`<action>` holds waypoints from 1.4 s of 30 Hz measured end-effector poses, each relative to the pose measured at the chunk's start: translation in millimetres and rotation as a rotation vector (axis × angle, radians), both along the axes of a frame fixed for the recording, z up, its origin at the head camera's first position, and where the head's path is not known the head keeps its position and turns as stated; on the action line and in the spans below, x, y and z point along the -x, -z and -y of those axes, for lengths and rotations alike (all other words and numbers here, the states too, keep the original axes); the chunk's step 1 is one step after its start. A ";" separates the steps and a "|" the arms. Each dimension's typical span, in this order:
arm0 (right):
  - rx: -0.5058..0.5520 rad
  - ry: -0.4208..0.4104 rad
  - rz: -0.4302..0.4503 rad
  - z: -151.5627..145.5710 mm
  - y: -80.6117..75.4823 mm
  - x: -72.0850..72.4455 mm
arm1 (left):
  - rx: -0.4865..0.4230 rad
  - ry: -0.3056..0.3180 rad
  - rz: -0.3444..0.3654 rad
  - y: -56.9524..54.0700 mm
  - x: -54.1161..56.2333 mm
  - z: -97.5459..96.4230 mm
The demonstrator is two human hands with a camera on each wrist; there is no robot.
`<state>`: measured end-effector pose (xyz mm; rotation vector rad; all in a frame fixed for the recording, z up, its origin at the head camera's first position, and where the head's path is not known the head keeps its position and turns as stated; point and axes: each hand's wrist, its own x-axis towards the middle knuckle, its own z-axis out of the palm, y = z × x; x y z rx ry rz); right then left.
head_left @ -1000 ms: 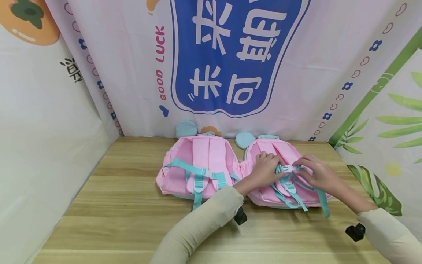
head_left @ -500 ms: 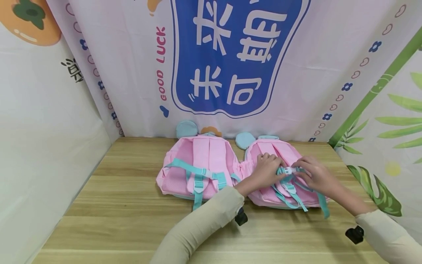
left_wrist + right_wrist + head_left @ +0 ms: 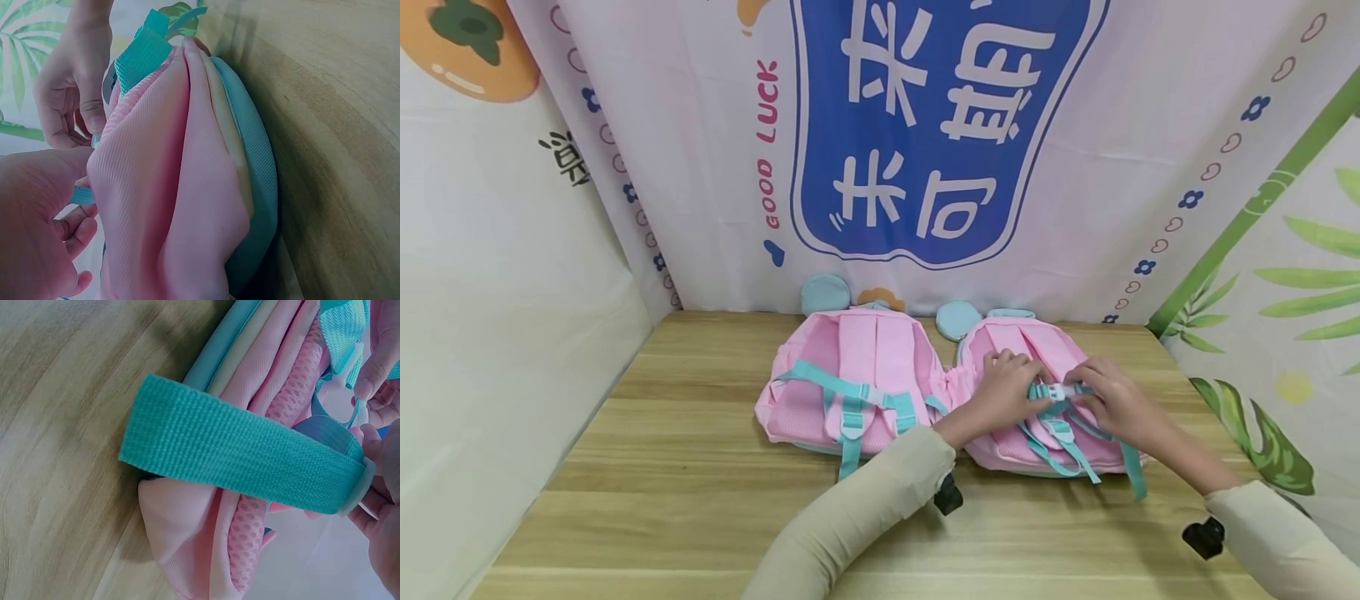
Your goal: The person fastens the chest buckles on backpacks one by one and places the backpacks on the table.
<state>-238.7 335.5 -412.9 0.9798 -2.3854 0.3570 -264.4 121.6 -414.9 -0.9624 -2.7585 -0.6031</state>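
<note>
A pink backpack (image 3: 1000, 442) with teal straps lies on its front on the right of the table, its shoulder straps upward. Above it, a white side-release buckle (image 3: 1057, 392) on a teal strap spans the space between both hands. My left hand (image 3: 1006, 387) pinches the buckle's left end, thumb below and fingers curled over. On the other side my right hand (image 3: 1116, 400) pinches the right end and its webbing. In the right wrist view a loose teal strap tail (image 3: 244, 453) hangs from a pale slider near the right fingers. Fingers partly hide the buckle.
Another pink backpack (image 3: 805, 417) lies close on the left, its teal chest strap (image 3: 831, 379) running across. Round light-blue ears (image 3: 958, 320) stick out at the back near the printed cloth backdrop (image 3: 700, 208). The wooden table (image 3: 647, 500) extends in front.
Both hands and the buckle have sunk slightly toward the backpack. The right hand's grip has shifted a little, and more of the buckle shows between the hands. The left backpack has stayed put.
</note>
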 end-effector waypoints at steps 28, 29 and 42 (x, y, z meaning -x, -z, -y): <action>-0.002 0.016 -0.019 0.9 -1.2 -3.3 | -0.054 0.013 -0.026 -1.5 -0.6 0.5; -0.001 0.015 -0.018 0.9 -1.2 -3.2 | -0.056 0.012 -0.027 -1.5 -0.7 0.5; 0.006 0.004 -0.010 0.7 -1.6 -1.5 | -0.058 0.004 -0.027 -2.0 -1.0 -1.2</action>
